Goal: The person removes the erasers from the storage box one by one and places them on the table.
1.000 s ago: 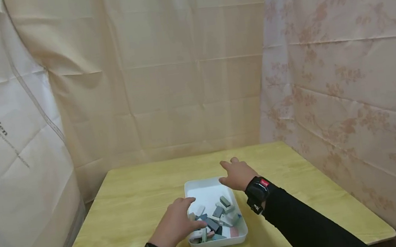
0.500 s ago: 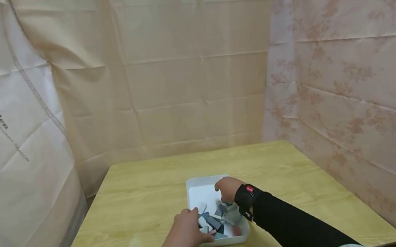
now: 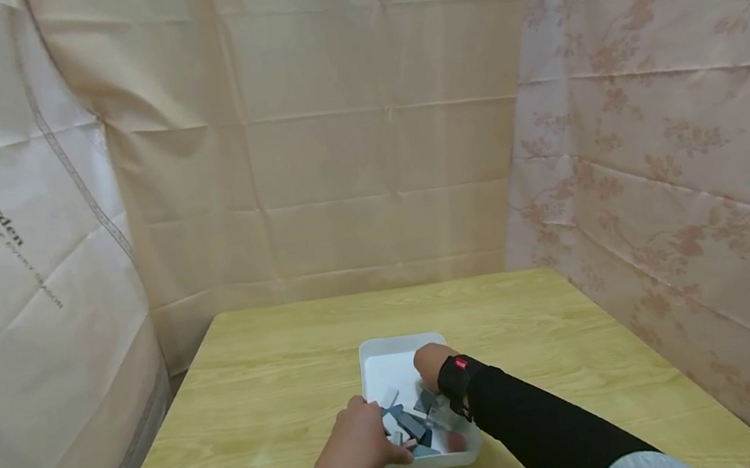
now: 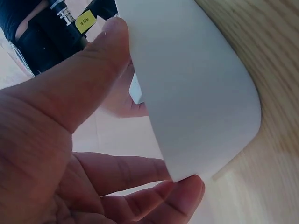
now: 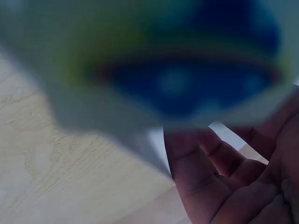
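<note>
The right hand [image 3: 432, 361] has dropped from above the tray's far right edge to the blocks [image 3: 410, 424] heaped inside, toward the near end; I can't tell whether its grip is closed. The left grip [image 3: 356, 442] clamps the white tray's [image 3: 382, 371] near left side. Picking seems underway, calling for a careful pinch.

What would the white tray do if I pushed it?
The white tray would probably slide, not roll: it sits flat on the table. It seems stiff: its walls don't sag. The jumbled pieces inside might shift.
</note>
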`<state>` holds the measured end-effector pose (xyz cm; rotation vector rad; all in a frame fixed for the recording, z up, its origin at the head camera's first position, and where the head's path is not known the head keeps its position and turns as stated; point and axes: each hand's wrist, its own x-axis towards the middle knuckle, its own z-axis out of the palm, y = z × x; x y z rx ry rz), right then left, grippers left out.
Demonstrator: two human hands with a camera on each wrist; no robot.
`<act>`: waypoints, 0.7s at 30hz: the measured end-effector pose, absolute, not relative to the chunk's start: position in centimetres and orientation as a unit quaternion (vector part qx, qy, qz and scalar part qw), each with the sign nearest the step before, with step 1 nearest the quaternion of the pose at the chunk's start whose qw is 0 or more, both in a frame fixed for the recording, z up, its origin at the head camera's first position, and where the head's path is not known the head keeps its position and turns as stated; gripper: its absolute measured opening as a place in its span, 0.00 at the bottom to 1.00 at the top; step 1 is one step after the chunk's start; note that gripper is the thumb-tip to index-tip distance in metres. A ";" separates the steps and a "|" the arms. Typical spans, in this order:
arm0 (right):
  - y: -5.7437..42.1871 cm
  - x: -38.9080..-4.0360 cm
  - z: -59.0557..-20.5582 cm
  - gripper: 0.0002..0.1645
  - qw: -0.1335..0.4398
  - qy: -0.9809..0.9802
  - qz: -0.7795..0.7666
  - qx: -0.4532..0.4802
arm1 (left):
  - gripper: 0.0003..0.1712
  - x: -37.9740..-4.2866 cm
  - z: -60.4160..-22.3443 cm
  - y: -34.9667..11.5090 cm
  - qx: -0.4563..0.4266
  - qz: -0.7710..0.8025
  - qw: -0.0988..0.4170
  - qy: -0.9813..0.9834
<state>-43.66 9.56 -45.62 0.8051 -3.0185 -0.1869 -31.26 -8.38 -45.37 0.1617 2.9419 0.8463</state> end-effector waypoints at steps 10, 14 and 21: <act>10.6 -42.2 -44.3 0.10 0.012 -0.947 0.065 0.314 | 0.40 -30.1 -46.0 -9.1 0.056 0.296 0.024 0.953; 12.3 -42.1 -43.1 0.10 0.014 -0.949 0.108 0.296 | 0.37 -29.9 -46.4 -9.5 0.064 0.316 0.013 0.946; 16.9 -42.7 -41.1 0.09 0.050 -0.959 0.120 0.254 | 0.39 -30.5 -46.7 -9.9 0.067 0.354 0.021 0.933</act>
